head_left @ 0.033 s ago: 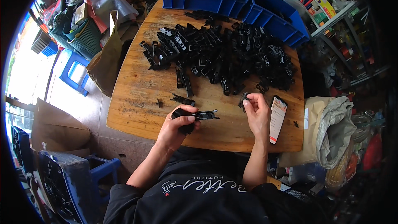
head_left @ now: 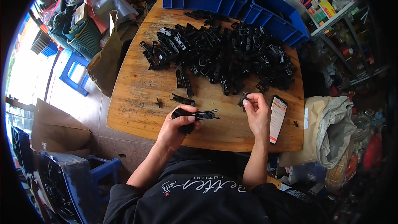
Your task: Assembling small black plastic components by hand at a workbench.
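My left hand (head_left: 174, 128) is closed around a long black plastic part (head_left: 206, 115), its slotted end pointing right from between thumb and fingers. More black material shows under the palm; whether it is a second part I cannot tell. Over the table's right side, my right hand (head_left: 258, 114) pinches a small dark part (head_left: 243, 101) between thumb and fingertips. The two hands are apart. Beyond them spreads a large heap of similar black plastic parts (head_left: 215, 54). One loose black part (head_left: 182, 100) lies just past my left hand, with a tiny black piece (head_left: 159, 103) left of it.
The wooden table (head_left: 137, 87) carries a phone (head_left: 277, 119) with its screen lit, right of my right hand, and another tiny black piece (head_left: 295, 124). Two blue bins (head_left: 203, 0) stand at the far edge. Paper sacks (head_left: 62, 126), a blue stool (head_left: 74, 72) and crowded shelves surround the table.
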Tool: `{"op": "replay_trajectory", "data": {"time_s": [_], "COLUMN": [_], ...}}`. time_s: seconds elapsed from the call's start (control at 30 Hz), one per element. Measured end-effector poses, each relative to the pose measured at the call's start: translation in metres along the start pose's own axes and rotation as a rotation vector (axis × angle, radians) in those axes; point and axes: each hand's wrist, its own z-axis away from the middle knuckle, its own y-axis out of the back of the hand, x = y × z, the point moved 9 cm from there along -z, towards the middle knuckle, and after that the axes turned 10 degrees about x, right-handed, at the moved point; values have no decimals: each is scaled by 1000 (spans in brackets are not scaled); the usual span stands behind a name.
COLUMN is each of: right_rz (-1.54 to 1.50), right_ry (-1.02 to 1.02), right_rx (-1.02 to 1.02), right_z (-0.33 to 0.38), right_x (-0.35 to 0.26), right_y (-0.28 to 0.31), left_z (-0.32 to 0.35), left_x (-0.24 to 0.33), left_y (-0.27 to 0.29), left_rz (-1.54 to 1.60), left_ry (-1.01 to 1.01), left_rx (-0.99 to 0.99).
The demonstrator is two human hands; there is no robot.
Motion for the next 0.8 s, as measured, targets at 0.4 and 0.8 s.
{"op": "replay_trajectory", "data": {"time_s": [0.4,0.8], "right_rz": [24,-428], "right_ry": [68,-115], "right_rx": [-56,-529], "right_z": [3,36], "right_x": [-5,-9], "right_y": [-8,-46], "left_z": [-5,-3], "left_x": [-3,-8], "left_y": [4,-13], "left_rz": [26,-128], "left_ry": [-10,-3], "left_rx": [17,38]}}
